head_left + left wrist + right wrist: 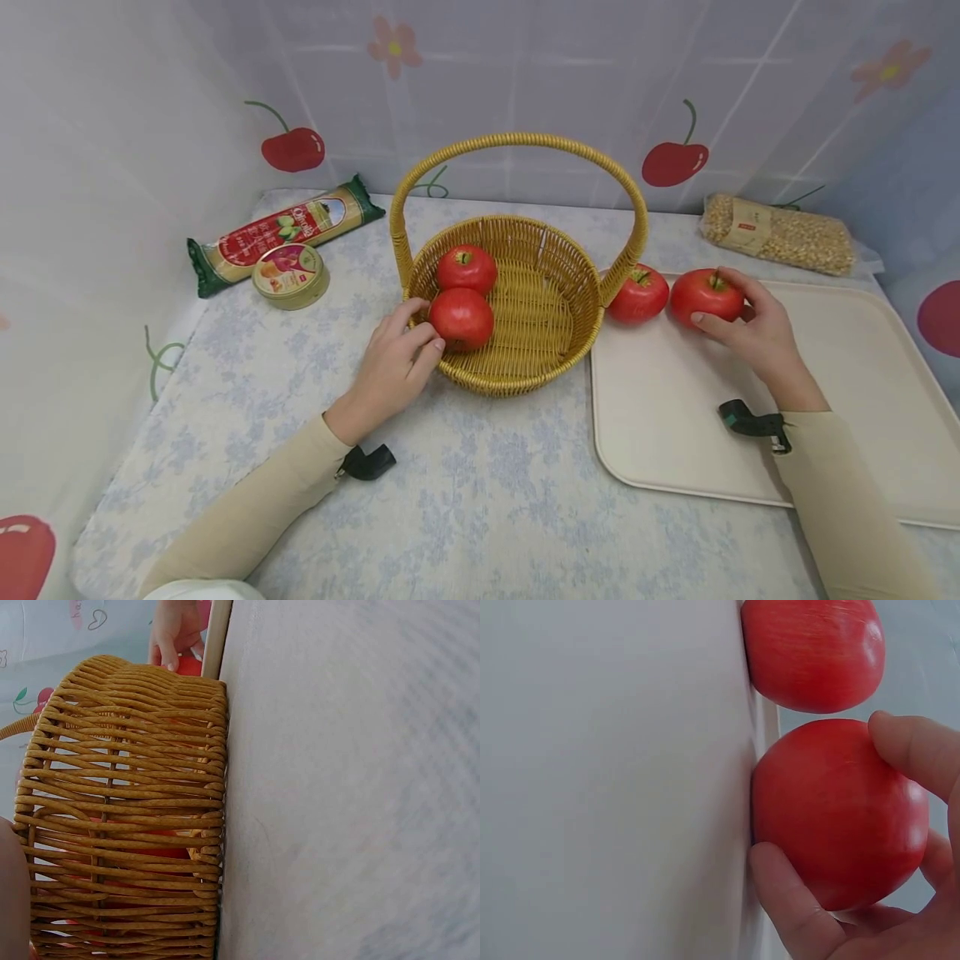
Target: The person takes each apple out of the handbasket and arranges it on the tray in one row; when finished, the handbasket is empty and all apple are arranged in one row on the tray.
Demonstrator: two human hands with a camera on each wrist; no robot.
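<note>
My left hand (393,358) holds the left rim of a yellow wicker basket (525,386), its fingertips close against the nearer apple inside. Two red apples lie in the basket's left half, a front one (461,319) and a back one (467,269). On the beige tray (675,450), my right hand (761,333) grips a red apple (832,817), thumb on the near side and fingers around the far right. Just left of it, beside the basket's handle base, sits another apple (639,296). In the left wrist view, the basket's weave (127,802) partly hides the fruit.
At the back left lie a pasta packet (288,233) and a round tin (290,277). Behind the tray is a clear bag of grain (780,235). The basket's tall handle (521,140) arches over it. A printed curtain (517,83) hangs along the back.
</note>
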